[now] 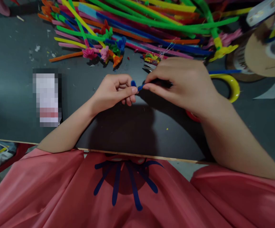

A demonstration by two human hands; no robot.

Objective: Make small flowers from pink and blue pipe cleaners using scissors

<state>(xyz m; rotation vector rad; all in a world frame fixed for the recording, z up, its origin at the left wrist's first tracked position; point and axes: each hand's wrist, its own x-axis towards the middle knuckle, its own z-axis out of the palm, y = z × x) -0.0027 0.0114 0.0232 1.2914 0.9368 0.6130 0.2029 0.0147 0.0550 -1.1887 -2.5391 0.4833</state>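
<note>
On my feed, left hand [118, 90] and right hand [185, 84] both pinch nearly closed on the short blue fuzzy strip [140, 87] between them above the table [77, 71]; slack fingertips could drop it, or the right could knock the scissors [234, 88].

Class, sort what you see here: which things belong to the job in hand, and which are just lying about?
Job in hand:
Thin blue fuzzy strip, pinched by the left hand and right hand
Probably the long multicoloured fuzzy stems, similar in material

Seemingly lying about:
Pale rectangular item, pixelated
Flat white paper sheet
</note>
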